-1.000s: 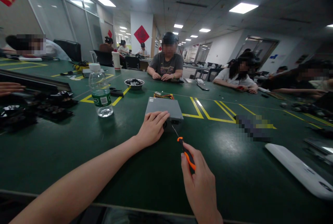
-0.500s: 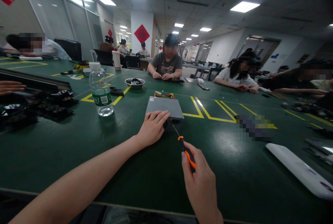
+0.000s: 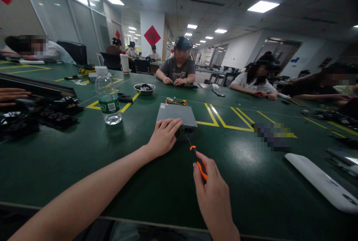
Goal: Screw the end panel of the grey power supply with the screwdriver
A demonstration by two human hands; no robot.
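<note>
A grey metal computer power supply (image 3: 176,112) lies on the green table in front of me, with coloured wires (image 3: 175,102) at its far side. My left hand (image 3: 164,135) grips its near edge, fingers laid over the top; its thumb is hidden. In my right hand (image 3: 212,188), closed round the handle, is an orange and black screwdriver (image 3: 199,162). Its thin shaft points up and left at the near face of the power supply, by a black socket (image 3: 188,130). Whether the tip touches a screw cannot be made out.
A water bottle (image 3: 108,97) stands to the left, with a metal bowl (image 3: 144,89) of small dark parts behind it. Black parts (image 3: 56,112) lie at far left beside another person's hand (image 3: 12,96). A white object (image 3: 319,181) lies at right. A person (image 3: 180,65) sits opposite.
My right hand and the screwdriver have shifted slightly left. The left hand stays on the power supply, which keeps its place.
</note>
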